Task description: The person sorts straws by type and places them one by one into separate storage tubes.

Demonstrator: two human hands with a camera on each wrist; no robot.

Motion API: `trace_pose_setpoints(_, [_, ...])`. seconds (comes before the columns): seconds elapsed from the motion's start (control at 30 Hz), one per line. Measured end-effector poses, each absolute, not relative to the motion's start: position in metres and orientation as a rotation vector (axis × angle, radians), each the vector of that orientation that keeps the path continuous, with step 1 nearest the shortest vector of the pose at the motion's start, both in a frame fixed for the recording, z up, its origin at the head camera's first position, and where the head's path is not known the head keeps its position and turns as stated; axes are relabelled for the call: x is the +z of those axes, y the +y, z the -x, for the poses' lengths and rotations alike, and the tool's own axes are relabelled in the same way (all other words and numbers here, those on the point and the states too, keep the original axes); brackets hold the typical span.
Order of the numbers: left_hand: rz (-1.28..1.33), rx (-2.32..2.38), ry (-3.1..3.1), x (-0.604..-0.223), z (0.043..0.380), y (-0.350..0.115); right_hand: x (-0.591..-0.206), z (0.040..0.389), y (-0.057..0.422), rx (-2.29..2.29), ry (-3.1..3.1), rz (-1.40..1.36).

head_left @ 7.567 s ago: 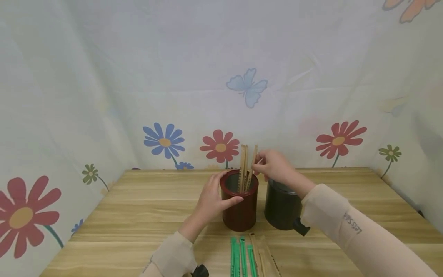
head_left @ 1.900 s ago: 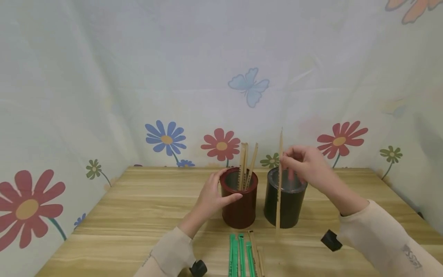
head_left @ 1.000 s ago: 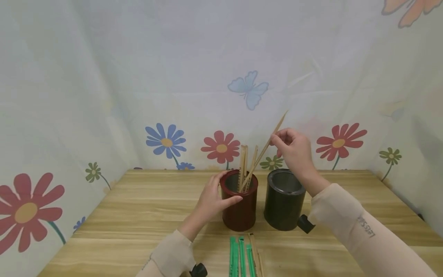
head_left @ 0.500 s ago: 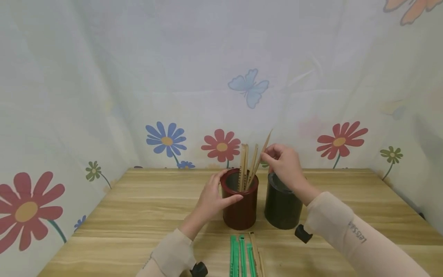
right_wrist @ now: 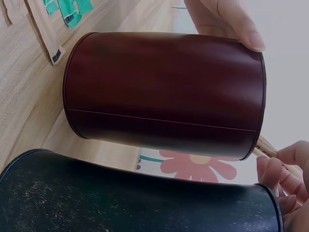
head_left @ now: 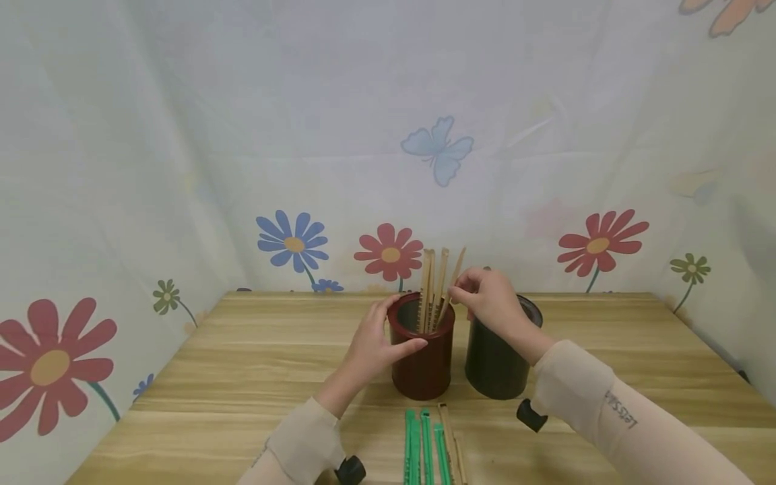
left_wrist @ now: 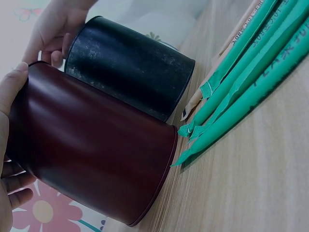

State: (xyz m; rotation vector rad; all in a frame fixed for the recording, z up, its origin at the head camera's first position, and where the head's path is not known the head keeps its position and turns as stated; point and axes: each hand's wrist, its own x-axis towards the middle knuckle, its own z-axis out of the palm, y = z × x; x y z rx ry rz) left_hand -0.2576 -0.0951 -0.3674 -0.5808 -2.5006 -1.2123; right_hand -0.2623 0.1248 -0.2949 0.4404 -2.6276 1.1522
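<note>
A dark red pen holder stands upright on the table, with several brown paper-wrapped straws leaning in it. My left hand grips its near left side, thumb across the front of the rim. Between thumb and fingers my right hand pinches another brown wrapped straw, whose lower end is inside the red holder. In the right wrist view the pinching fingers are just beyond the red rim. Partly behind my right hand stands a black pen holder; its inside is mostly hidden.
In front of the holders lie several green wrapped straws and a few brown wrapped straws on the wooden table. A flowered cloth hangs behind and at both sides.
One brown straw has left the table. My right hand has carried it over the black holder to the red one and lowered it in among the others. My left hand has stayed put.
</note>
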Motion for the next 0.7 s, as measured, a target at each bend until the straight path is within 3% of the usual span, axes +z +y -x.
trace_pose_setpoints(0.7, [0.596,-1.217,-2.500,-0.3674,0.2575,-0.0960,-0.2924,0.2619,0.1251,1.145,-2.710,-0.399])
